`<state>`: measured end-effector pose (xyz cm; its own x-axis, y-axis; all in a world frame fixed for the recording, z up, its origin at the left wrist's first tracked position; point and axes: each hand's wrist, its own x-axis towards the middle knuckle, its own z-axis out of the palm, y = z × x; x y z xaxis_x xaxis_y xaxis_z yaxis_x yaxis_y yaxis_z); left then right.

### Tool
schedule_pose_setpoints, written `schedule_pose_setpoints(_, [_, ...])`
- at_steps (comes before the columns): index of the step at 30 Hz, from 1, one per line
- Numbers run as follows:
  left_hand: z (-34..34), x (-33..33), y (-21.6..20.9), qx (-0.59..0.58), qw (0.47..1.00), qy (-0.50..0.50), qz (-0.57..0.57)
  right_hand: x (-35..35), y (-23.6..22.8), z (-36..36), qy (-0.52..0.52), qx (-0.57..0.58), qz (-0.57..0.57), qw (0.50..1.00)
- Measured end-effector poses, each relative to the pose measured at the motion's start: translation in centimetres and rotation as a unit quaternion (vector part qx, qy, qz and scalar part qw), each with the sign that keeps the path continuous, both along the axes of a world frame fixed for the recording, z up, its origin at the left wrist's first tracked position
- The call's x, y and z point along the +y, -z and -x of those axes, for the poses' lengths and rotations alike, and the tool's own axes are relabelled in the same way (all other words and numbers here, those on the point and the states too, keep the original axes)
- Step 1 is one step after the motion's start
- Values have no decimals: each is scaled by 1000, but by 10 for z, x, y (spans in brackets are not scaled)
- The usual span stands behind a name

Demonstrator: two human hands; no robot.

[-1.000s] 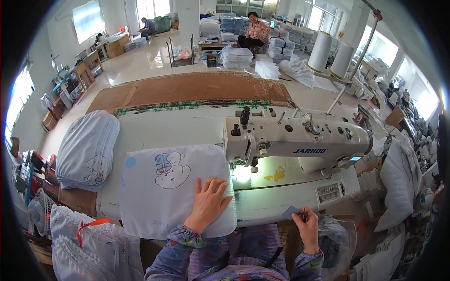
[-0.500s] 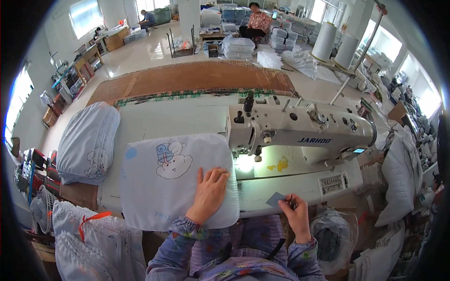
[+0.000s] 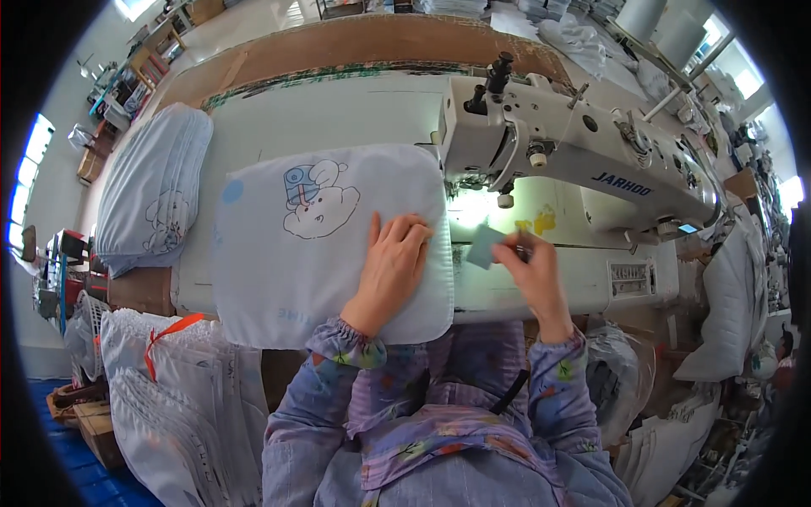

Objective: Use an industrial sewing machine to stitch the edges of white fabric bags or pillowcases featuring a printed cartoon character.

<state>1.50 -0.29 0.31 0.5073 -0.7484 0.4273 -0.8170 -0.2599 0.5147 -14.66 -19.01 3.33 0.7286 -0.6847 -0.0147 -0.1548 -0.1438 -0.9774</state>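
Far to the left of both hands, a stack of white printed cloths (image 3: 152, 194) is resting on the pale worktable (image 3: 355, 110). Closer to the person, also left of the left hand, a bundle of white fabric pieces (image 3: 182, 406) is sitting beside the near table edge; a red ribbon (image 3: 165, 332) is crossing its top.

Directly under the left hand (image 3: 390, 266), a white fabric panel (image 3: 312, 262) is lying flat, its near edge extending past the table edge. Its printed cartoon figure (image 3: 321, 207) is showing upside down, beyond and left of the fingers. The left hand is pressing palm-down near the panel's right edge, fingers close together and slightly bent; it is not clamping anything.

Right of the left hand and apart from it, the right hand (image 3: 538, 279) is pinching a grey-blue square (image 3: 483, 247) between thumb and fingertips. The square is pointing toward the panel without touching it. A small dark object (image 3: 525, 252) is also showing among these fingers; its kind cannot be told.

Beyond the right hand, a white sewing machine (image 3: 566, 148) is extending rightward, its light shining on the table between the hands. Right of the right hand, a clear plastic bag (image 3: 634, 359) is standing below table level. Farther right, a white quilted sheet (image 3: 722, 304) is hanging.
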Motion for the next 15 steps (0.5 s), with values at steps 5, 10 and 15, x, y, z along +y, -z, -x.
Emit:
schedule_pose_setpoints(5, [2, 4, -4, 43, 998, -18, 48, 25, 11, -61, -95, 99, 189, 972])
schedule_pose_setpoints(10, [6, 4, -9, 30, 999, 38, 11, 33, 15, -70, -85, 147, 217, 961])
schedule_pose_setpoints(15, [0, 7, -8, 38, 999, 28, 9, 40, 15, -29, -58, 112, 238, 963])
